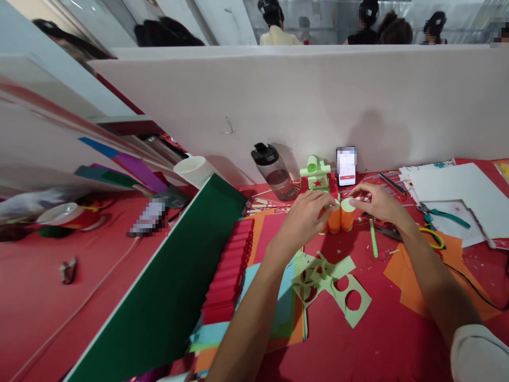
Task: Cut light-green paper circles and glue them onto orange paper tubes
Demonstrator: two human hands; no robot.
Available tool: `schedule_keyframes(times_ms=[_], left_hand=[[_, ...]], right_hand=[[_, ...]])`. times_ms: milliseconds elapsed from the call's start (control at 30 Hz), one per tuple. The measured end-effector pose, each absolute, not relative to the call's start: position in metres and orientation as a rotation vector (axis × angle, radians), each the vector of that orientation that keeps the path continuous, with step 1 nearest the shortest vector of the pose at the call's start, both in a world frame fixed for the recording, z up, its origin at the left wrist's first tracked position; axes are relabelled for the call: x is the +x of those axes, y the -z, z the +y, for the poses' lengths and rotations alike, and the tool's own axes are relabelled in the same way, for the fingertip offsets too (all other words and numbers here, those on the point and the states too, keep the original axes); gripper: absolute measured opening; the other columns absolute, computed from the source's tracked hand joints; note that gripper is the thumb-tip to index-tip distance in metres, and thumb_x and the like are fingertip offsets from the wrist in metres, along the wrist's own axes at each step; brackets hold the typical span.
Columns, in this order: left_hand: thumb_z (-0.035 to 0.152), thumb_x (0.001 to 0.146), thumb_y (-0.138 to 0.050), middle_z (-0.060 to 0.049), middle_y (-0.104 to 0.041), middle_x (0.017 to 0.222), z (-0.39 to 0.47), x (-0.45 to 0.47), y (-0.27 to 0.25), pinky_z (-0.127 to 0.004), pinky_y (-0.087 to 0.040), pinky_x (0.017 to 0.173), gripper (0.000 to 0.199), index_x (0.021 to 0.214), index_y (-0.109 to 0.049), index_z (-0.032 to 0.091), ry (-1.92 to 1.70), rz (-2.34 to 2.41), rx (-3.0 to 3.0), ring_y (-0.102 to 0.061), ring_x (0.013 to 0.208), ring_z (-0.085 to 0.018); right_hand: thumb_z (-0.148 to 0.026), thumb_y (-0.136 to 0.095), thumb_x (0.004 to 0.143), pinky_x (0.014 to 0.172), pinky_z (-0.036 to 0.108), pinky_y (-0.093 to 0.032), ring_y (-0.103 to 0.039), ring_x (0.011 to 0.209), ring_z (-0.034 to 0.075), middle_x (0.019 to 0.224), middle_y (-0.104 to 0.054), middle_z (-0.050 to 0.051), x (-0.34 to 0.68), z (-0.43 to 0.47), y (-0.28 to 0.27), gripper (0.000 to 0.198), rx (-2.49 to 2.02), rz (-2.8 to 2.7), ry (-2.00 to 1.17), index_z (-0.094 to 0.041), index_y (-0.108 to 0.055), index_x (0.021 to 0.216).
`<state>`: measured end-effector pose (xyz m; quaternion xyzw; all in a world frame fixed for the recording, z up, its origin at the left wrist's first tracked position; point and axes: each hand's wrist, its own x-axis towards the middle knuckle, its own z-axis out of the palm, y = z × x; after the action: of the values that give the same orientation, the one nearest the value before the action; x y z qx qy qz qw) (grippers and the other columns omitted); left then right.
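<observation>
Several upright orange paper rolls [347, 216] with pale green tops stand close together on the red tabletop. My left hand [308, 215] is over the leftmost rolls, its fingers bent but apart and partly covering them; whether it touches them I cannot tell. On the other side, my right hand [376, 201] is open, thumb and fingers spread beside the top of the rightmost roll. Just behind stands a pale green paper model [317, 178] with a red star and small tubes on top. Nearer me lie light green paper scraps [344, 294] with round holes cut out.
A dark-lidded bottle [276, 172] and propped phone [347, 166] stand by the white partition [238, 95]. Left are a green board [159, 286] and red corrugated piece [228, 270]. Pliers [449, 216], yellow-handled scissors [433, 239], a green stick [374, 239] and orange sheets [417, 281] lie right. People are beyond.
</observation>
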<state>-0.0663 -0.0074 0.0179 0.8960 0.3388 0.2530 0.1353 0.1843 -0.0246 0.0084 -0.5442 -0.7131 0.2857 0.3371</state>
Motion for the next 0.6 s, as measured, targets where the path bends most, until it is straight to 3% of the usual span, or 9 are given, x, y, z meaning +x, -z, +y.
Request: schedule_keyframes(times_ms=[600], left_hand=[[0.016,0.104,-0.055,-0.007,-0.076,0.113,-0.0068,-0.0664,-0.0155,-0.045,-0.052,0.096,0.014,0.104,-0.067,0.023,-0.771,0.965,2.584,-0.07,0.108,-0.026]], right_hand=[[-0.044,-0.075,0.09,0.092,0.04,-0.054,-0.07,0.103,0.025,0.116,-0.079,0.008,0.1817,-0.0204,-0.0017,0.031,-1.316,-1.849,-0.882,-0.021,-0.076,0.11]])
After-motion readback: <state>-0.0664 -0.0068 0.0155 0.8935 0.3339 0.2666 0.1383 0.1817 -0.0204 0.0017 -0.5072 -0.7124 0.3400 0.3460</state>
